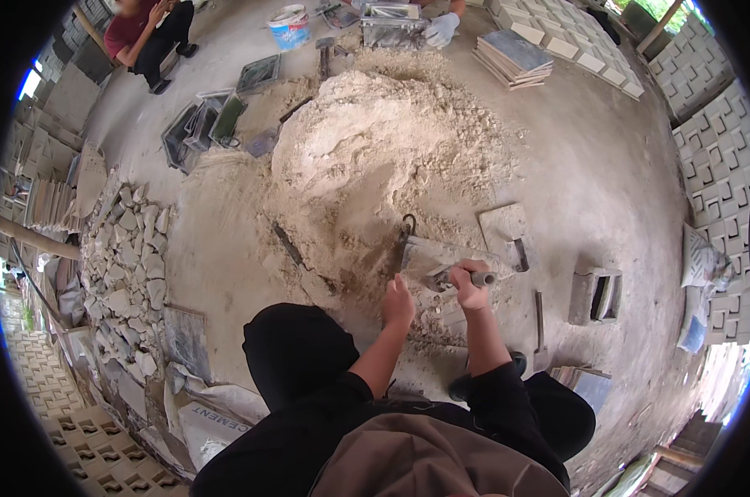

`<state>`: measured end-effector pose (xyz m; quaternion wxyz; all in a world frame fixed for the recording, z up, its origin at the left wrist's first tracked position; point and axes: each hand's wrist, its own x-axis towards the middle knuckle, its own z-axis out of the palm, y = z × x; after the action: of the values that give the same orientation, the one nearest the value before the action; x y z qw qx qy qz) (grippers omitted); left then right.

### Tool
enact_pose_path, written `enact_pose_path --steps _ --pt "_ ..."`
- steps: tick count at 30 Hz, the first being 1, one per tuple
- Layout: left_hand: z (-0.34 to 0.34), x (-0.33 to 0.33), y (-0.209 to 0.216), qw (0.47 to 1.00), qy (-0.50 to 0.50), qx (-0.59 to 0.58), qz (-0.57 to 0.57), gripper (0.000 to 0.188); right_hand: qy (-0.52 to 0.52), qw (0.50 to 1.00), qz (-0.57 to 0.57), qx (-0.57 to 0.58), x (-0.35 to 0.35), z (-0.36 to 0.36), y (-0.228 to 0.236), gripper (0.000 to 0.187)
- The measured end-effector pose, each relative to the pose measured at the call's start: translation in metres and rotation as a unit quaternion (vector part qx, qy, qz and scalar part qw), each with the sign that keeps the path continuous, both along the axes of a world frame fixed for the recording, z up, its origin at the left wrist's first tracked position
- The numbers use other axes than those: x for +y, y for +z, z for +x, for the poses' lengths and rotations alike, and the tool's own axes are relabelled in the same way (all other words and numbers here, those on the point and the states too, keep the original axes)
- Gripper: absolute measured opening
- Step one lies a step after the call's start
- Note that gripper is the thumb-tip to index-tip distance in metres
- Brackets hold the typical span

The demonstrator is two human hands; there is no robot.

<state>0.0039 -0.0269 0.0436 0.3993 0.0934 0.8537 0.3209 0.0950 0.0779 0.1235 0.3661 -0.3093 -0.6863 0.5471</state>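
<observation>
My right hand (471,286) is closed round a short tool with a thick grey round handle (488,279). The tool's other end, possibly a trowel blade, lies low over a mould (449,251) heaped with pale, damp-looking mix. A dark hooked bar (407,228) stands at the mould's left side. At that side's near end, my left hand (398,303) has its fingers curled in; what they grip is hidden. Just beyond both hands rises a big mound of pale sandy mix (367,124).
A flat plate (503,225) and a hollow block (595,296) lie to the right. Stone rubble (127,282) is heaped at left. Farther off are empty moulds (201,124), a bucket (289,29), stacked boards (514,58), a co-worker's gloved hand (442,30) and a seated person (147,33).
</observation>
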Motion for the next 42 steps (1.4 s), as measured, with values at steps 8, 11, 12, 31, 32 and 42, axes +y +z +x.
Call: enact_pose_path --steps 8,11,12,31,32,42 --pt "0.000 -0.002 0.005 1.000 0.007 0.011 0.014 0.055 -0.081 0.994 0.076 0.003 0.008 -0.002 0.007 0.021" --pt "0.001 0.001 -0.005 0.999 0.017 0.022 0.021 0.055 -0.033 0.999 -0.008 -0.016 0.018 -0.013 0.004 0.022" --pt "0.000 0.000 -0.005 0.999 0.014 0.027 0.012 0.055 -0.026 0.997 -0.075 0.018 0.026 -0.018 0.011 0.022" --pt "0.040 -0.026 -0.029 0.872 -0.358 0.329 0.060 0.073 -0.269 0.897 -0.150 0.317 0.016 0.129 0.022 0.029" --pt "0.042 -0.030 -0.030 0.856 -0.376 0.351 0.049 0.074 -0.287 0.900 -0.152 0.292 0.017 0.141 0.023 0.029" --pt "0.043 0.004 -0.036 0.807 -0.398 0.431 0.061 0.076 -0.476 0.860 -0.166 0.072 0.045 0.224 -0.090 0.021"
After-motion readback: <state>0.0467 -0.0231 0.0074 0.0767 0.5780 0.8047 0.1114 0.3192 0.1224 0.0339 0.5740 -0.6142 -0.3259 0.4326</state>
